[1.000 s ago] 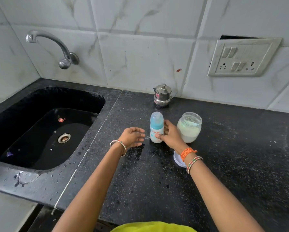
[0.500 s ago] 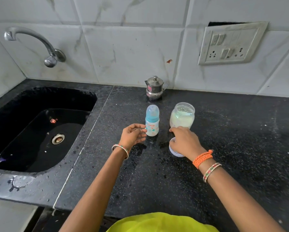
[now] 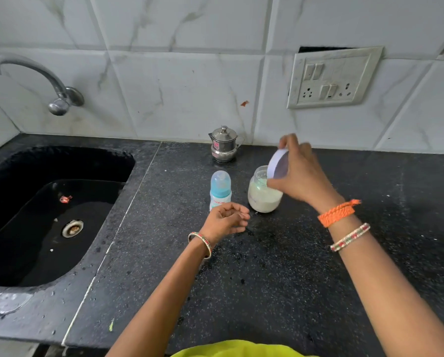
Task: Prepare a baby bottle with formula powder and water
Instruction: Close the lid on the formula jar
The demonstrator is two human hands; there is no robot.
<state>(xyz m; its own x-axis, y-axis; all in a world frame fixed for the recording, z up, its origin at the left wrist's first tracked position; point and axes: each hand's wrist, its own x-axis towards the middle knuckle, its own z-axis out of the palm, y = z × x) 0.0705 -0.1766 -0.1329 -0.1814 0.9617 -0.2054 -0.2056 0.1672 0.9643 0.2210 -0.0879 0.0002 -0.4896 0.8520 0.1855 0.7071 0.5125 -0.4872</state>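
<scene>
1. The baby bottle (image 3: 220, 188) stood capped and upright on the counter (image 3: 280, 279), just left of the powder jar (image 3: 264, 194).
2. The right hand (image 3: 302, 176) had lifted the white lid (image 3: 277, 164) from the counter in front of the jar and gripped it, tilted, over the jar's mouth.
3. The left hand (image 3: 226, 220), loosely curled and holding nothing, hovered in front of the bottle.
4. Judging by this, the powder step looked finished and the jar was about to be closed.
5. A steel pot (image 3: 224, 144) stood behind the jar.

Home kitchen: black sink (image 3: 48, 228), tap (image 3: 35, 78), granite counter (image 3: 293, 266).
</scene>
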